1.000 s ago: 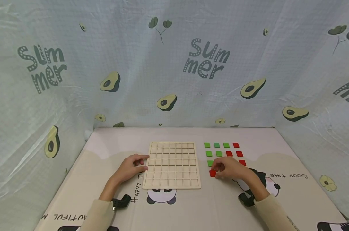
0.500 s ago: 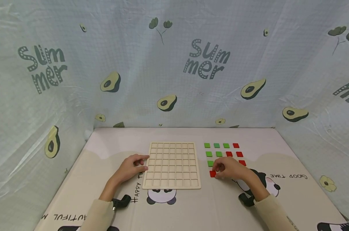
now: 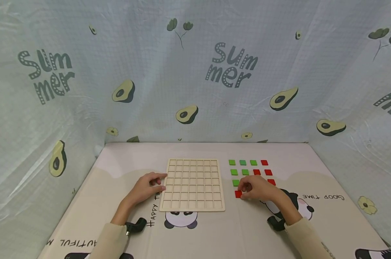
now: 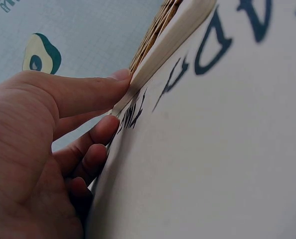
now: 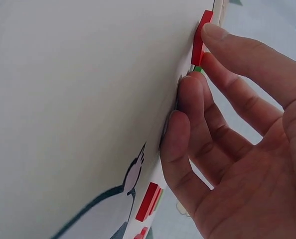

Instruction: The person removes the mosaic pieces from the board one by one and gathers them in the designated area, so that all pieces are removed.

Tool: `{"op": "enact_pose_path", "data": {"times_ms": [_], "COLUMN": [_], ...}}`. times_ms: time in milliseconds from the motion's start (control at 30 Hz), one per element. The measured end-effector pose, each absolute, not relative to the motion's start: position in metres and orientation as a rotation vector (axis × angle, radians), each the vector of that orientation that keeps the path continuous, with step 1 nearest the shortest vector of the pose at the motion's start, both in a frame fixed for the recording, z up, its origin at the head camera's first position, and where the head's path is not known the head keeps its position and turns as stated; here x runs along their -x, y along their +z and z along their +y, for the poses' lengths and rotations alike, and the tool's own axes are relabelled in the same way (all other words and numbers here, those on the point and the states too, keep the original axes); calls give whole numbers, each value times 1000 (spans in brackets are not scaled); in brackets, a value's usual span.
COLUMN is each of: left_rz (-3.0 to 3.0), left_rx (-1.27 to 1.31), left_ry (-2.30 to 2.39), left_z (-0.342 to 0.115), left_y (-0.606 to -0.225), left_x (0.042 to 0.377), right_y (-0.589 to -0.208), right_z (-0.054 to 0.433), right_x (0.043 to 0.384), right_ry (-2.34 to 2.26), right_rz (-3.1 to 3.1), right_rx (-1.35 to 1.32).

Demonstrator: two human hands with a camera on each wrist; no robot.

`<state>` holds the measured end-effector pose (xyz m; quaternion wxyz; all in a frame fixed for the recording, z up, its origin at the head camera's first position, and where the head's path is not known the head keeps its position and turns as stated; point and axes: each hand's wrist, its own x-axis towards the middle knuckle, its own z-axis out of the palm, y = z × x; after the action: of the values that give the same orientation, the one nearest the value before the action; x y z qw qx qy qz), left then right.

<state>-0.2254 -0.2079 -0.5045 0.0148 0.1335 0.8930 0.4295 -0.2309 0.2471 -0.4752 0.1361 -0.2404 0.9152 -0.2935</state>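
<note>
A square wooden grid board lies flat at the middle of the table, its cells bare. My left hand rests at the board's left side, thumb and index finger stretched to its edge. In the left wrist view the thumb touches the wooden rim, with the other fingers loosely bent beside it. To the right of the board, my right hand pinches a red square tile between thumb and index finger. That red tile is still at table level, the other fingers resting against the cloth.
Behind the right hand lie rows of small square tiles: green, teal and red. The hand hides part of the third row. A printed tablecloth covers the table; a patterned sheet hangs behind and at both sides.
</note>
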Motion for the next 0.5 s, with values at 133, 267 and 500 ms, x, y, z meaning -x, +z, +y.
{"op": "enact_pose_path", "data": {"times_ms": [133, 267, 500], "left_rz": [2779, 2780, 2790], "left_rx": [-405, -395, -409], "left_ry": [1336, 1327, 1316], "left_z": [-207, -207, -208], "left_y": [-505, -505, -506], "left_x": [226, 226, 226], "right_y": [-474, -473, -467], "right_z": [247, 249, 255], "right_x": [231, 232, 235], "right_ry": [-859, -846, -834], "right_rz": [2646, 2660, 2695], "right_rx": [697, 683, 691]}}
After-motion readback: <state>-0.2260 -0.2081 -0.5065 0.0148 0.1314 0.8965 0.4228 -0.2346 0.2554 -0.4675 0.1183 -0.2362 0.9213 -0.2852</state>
